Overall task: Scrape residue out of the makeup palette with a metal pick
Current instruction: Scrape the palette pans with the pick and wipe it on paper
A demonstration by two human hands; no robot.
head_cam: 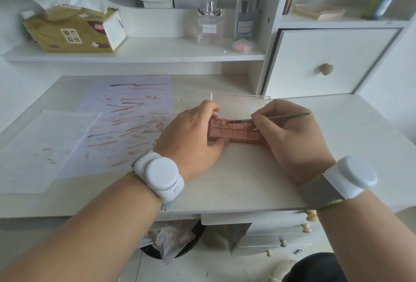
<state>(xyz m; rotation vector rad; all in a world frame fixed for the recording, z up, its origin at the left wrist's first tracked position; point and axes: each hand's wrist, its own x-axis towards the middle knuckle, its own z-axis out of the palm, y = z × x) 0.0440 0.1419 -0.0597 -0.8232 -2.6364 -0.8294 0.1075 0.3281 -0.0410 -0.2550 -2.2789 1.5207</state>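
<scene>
A pink makeup palette [239, 134] with several small square wells lies on the white desk, its clear lid [240, 106] standing open behind it. My left hand [193, 135] grips the palette's left end, thumb at the front edge and fingers over the back. My right hand [290, 133] pinches a thin metal pick [270, 118] like a pen. The pick's tip points left and sits in a well of the back row. The palette's right end is hidden under my right fingers.
A sheet of paper [132, 119] streaked with pink and brown marks lies to the left, beside a tissue sheet [45, 146]. A tissue pack [74, 29], perfume bottles [209, 23] and a drawer unit [326, 63] stand behind. A bin [171, 239] sits under the desk.
</scene>
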